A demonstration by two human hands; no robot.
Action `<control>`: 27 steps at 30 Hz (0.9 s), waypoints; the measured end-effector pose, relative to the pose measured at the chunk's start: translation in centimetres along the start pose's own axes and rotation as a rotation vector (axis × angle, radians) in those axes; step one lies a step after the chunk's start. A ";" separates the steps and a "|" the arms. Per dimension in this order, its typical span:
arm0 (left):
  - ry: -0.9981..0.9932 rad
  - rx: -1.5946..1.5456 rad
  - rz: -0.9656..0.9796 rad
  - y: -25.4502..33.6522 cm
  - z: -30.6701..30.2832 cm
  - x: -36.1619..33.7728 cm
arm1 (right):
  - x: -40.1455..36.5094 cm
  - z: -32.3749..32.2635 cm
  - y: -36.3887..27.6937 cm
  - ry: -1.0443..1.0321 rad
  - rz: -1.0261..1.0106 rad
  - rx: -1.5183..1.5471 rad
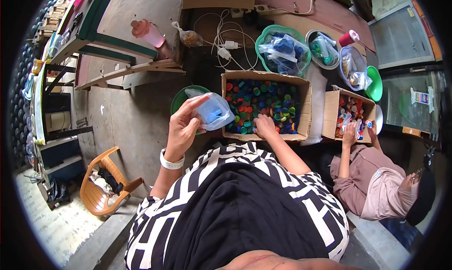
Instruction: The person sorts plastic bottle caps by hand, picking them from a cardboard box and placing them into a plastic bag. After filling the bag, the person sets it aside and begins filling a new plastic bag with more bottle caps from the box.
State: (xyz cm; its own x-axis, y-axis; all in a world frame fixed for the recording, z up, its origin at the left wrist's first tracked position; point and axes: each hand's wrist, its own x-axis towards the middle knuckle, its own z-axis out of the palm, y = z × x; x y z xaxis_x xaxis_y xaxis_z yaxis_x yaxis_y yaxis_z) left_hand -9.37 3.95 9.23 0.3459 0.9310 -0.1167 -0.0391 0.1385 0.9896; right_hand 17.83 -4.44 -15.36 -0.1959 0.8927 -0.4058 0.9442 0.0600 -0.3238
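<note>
My left hand [188,124], with a white band at the wrist, holds a clear plastic bag [215,110] with blue caps inside. The bag hangs just left of a cardboard box [306,105] filled with many coloured bottle caps [261,98]. My right hand [265,126] reaches over the near edge of that box, its fingers down among the caps. Its fingertips are partly hidden, so what they hold, if anything, is unclear. Behind the bag, a green basin [179,102] is partly covered by my left hand.
At the right a co-worker [367,175] has both hands at a smaller cardboard box [331,114] of caps. Beyond the boxes stand a green basin [260,48] with bagged caps, a metal bowl [310,36] and a lilac basket [362,65]. An orange chair [87,192] stands at lower left.
</note>
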 end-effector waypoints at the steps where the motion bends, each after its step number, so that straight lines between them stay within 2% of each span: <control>1: -0.013 0.009 -0.017 0.2 -0.2 0.4 | 0.3 0.7 0.2 0.063 0.025 0.015; 5: -0.051 0.029 -0.026 0.2 -0.2 1.9 | 0.5 0.6 0.8 0.175 0.145 0.124; 9: -0.107 0.029 0.006 0.3 1.0 2.8 | -0.2 -0.5 1.7 0.273 0.145 0.192; 11: -0.122 0.036 0.016 0.5 1.8 2.8 | -0.6 -0.9 1.5 0.229 0.124 0.189; 13: -0.138 0.028 0.035 0.6 2.5 2.7 | -1.2 -1.3 0.8 0.075 0.078 0.108; 14: -0.141 0.032 0.041 0.7 2.9 2.7 | -1.1 -0.5 0.7 0.111 0.092 0.012; 17: -0.119 0.052 0.084 0.8 4.0 2.4 | -0.4 1.2 1.4 0.138 0.037 -0.011; 19: -0.126 0.058 0.099 0.4 4.3 2.1 | -0.1 0.8 1.6 0.092 0.054 -0.028; 23: -0.080 0.085 0.123 0.1 6.0 1.4 | -1.0 -1.8 2.3 0.107 0.044 0.155; 25: -0.059 0.069 0.116 -0.5 7.0 0.9 | -0.9 -2.9 3.2 0.078 0.138 0.549; 27: -0.051 0.094 0.127 -1.3 8.0 0.6 | -1.7 -5.1 3.4 0.202 0.129 0.695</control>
State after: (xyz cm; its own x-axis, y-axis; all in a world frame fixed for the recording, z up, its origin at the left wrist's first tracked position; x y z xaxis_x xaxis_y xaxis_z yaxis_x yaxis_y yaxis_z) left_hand -1.66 1.63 8.58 0.3911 0.9203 0.0123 0.0014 -0.0140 0.9999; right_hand 22.77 -3.44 -11.41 0.0214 0.9425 -0.3336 0.5576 -0.2882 -0.7785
